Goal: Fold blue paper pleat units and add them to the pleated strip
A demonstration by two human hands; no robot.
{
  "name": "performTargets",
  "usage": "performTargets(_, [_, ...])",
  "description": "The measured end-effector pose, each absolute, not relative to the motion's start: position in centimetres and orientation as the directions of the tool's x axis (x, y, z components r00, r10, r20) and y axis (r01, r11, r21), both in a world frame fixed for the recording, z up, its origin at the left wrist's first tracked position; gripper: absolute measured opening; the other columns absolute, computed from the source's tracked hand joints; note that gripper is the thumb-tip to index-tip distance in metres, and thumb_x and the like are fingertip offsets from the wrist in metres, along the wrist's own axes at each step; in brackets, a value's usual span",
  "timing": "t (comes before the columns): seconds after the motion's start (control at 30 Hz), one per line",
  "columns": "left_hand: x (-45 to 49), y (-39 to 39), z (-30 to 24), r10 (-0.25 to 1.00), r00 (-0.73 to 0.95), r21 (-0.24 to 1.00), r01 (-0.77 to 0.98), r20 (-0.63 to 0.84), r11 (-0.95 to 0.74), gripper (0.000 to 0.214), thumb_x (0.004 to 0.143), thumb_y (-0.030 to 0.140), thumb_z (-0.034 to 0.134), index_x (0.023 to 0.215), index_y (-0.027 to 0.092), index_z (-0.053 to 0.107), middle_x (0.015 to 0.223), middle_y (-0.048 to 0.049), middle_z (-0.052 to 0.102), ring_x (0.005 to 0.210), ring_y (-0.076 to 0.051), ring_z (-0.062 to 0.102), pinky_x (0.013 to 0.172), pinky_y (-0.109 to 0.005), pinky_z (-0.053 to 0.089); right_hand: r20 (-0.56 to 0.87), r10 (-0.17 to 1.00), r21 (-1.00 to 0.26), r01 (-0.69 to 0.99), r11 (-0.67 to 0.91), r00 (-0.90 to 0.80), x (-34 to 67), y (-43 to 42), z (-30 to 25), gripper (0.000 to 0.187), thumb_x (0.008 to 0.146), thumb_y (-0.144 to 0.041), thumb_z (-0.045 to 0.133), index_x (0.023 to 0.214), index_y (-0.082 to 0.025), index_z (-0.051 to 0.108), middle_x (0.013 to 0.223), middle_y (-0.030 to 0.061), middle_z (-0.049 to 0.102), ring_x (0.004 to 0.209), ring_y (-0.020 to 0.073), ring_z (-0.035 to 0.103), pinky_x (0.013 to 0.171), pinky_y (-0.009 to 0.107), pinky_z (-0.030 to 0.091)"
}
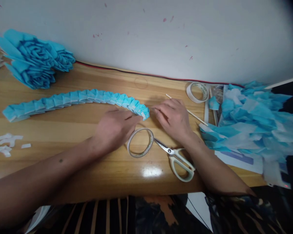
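A long curved strip of folded blue petals (83, 97), apparently tissue paper or thin fabric, lies across the wooden table. At its right end, by a small white piece of tape (143, 115), the fingertips of my left hand (116, 128) are closed on the last petal. My right hand (174, 115) is just to the right of that end, thumb and fingers pinched together; what lies between them, if anything, is too small to make out. A roll of tape (152, 138) stands beneath my left fingertips. Scissors with cream handles (171, 151) lie beside it, blades slightly apart.
Blue folded flowers (36, 55) are at the back left. Cut white tape pieces (6, 141) lie at the left. To the right are a thin stick (197, 117), a second tape roll (188, 92) and a heap of blue petals (254, 120). A cable (127, 70) runs along the wall.
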State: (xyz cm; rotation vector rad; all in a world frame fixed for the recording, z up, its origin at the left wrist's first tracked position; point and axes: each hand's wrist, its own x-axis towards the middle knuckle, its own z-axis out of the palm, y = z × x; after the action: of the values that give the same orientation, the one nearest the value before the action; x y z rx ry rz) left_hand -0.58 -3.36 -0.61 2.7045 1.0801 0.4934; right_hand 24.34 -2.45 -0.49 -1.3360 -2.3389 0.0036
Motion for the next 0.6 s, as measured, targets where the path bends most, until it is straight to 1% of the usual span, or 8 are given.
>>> performTargets(0.07, [-0.6, -3.2, -0.6, 0.715, 0.672, 0.286, 0.658, 0.194, -0.697, 0.036, 0.108, 0.022, 0.039, 0.125, 0.023, 0.072, 0.1, -0.005, 0.077, 0.095, -0.022, 0.069, 0.083, -0.038, 0.047, 0.359, 0.83, -0.231, 0.821, 0.522, -0.427, 24.5, -2.4, -0.6, 0.03, 0.102, -0.02, 0.051, 0.114, -0.027, 0.077, 0.1, 0.0069, 0.076, 0.094, 0.0247, 0.064, 0.083, 0.041, 0.042])
performTargets(0.17, [-0.5, -2.9, -0.8, 0.724, 0.672, 0.255, 0.681, 0.155, -0.686, 0.035, 0.107, 0.024, 0.042, 0.123, 0.024, 0.073, 0.096, -0.0044, 0.078, 0.09, -0.022, 0.069, 0.078, -0.037, 0.045, 0.335, 0.826, -0.249, 0.803, 0.541, -0.453, 24.7, -2.4, -1.0, 0.045, 0.097, -0.01, 0.049, 0.127, -0.03, 0.075, 0.113, 0.0067, 0.076, 0.103, 0.0256, 0.063, 0.088, 0.042, 0.043])
performTargets(0.23, [-0.5, -2.8, -0.9, 0.713, 0.687, 0.241, 0.674, 0.144, -0.698, 0.033, 0.106, 0.026, 0.045, 0.123, 0.025, 0.073, 0.094, -0.005, 0.077, 0.087, -0.023, 0.069, 0.074, -0.038, 0.043, 0.331, 0.821, -0.253, 0.794, 0.553, -0.466, 24.7, -2.3, -1.3, 0.048, 0.097, -0.007, 0.048, 0.126, -0.032, 0.075, 0.119, 0.0059, 0.076, 0.106, 0.0251, 0.063, 0.09, 0.043, 0.043])
performTargets(0.3, [-0.4, -2.7, -0.8, 0.711, 0.693, 0.219, 0.68, 0.12, -0.7, 0.031, 0.105, 0.027, 0.049, 0.122, 0.024, 0.074, 0.091, -0.0057, 0.077, 0.086, -0.025, 0.07, 0.073, -0.039, 0.041, 0.33, 0.819, -0.249, 0.794, 0.555, -0.469, 24.7, -2.2, -1.7, 0.044, 0.099, -0.008, 0.048, 0.12, -0.032, 0.078, 0.121, 0.0055, 0.076, 0.107, 0.0248, 0.063, 0.091, 0.043, 0.043])
performTargets(0.4, [-0.3, -2.7, -0.4, 0.716, 0.695, 0.175, 0.698, 0.068, -0.694, 0.027, 0.103, 0.026, 0.052, 0.117, 0.023, 0.075, 0.093, -0.0064, 0.077, 0.089, -0.027, 0.069, 0.076, -0.039, 0.04, 0.309, 0.835, -0.243, 0.81, 0.533, -0.456, 24.8, -2.0, -2.0, 0.039, 0.1, -0.011, 0.052, 0.114, -0.033, 0.081, 0.122, 0.0057, 0.076, 0.108, 0.0253, 0.063, 0.091, 0.043, 0.042])
performTargets(0.5, [-0.3, -2.7, -0.3, 0.71, 0.703, 0.164, 0.695, 0.047, -0.7, 0.026, 0.102, 0.026, 0.054, 0.12, 0.022, 0.073, 0.098, -0.0066, 0.077, 0.092, -0.027, 0.069, 0.078, -0.039, 0.039, 0.3, 0.855, -0.252, 0.83, 0.498, -0.422, 25.0, -2.0, -1.9, 0.039, 0.1, -0.011, 0.052, 0.115, -0.032, 0.081, 0.122, 0.0061, 0.076, 0.108, 0.0253, 0.063, 0.091, 0.043, 0.042])
performTargets(0.6, [-0.4, -2.6, -0.4, 0.703, 0.708, 0.172, 0.686, 0.065, -0.707, 0.029, 0.102, 0.026, 0.054, 0.124, 0.023, 0.072, 0.098, -0.0063, 0.077, 0.092, -0.026, 0.069, 0.078, -0.038, 0.04, 0.331, 0.851, -0.277, 0.82, 0.501, -0.407, 25.1, -2.1, -1.5, 0.043, 0.1, -0.009, 0.049, 0.119, -0.033, 0.079, 0.122, 0.005, 0.077, 0.108, 0.0241, 0.065, 0.093, 0.043, 0.043])
